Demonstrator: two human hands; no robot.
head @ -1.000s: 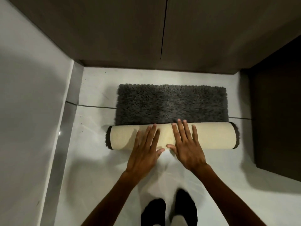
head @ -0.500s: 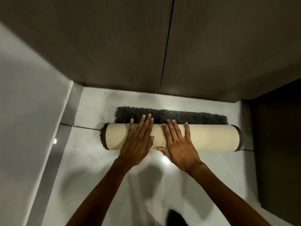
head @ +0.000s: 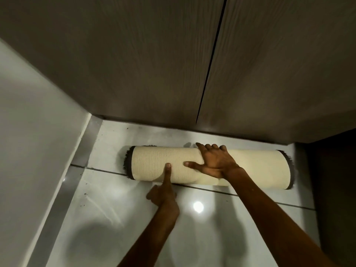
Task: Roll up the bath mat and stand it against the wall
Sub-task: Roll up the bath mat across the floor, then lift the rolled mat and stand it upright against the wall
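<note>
The bath mat (head: 256, 167) lies on the pale floor as a full roll, cream backing outward, with dark grey pile showing at both ends. It lies crosswise, a short way in front of the wooden wall panels (head: 154, 64). My right hand (head: 215, 160) is draped over the middle of the roll, fingers over its far side and thumb on the near side. My left hand (head: 163, 195) is just in front of the roll, its fingers curled, with only the index fingertip pressed on the cream backing.
A white wall (head: 28, 132) with a grey skirting strip (head: 63, 189) runs along the left. A dark recess (head: 333, 180) closes the right side. Glossy floor tiles (head: 125, 228) with a light reflection stretch toward me.
The last strip of grey pile has been rolled in and the roll has moved toward the wooden panels. My left hand went from flat on the roll to one pointing finger; my right hand now wraps over it.
</note>
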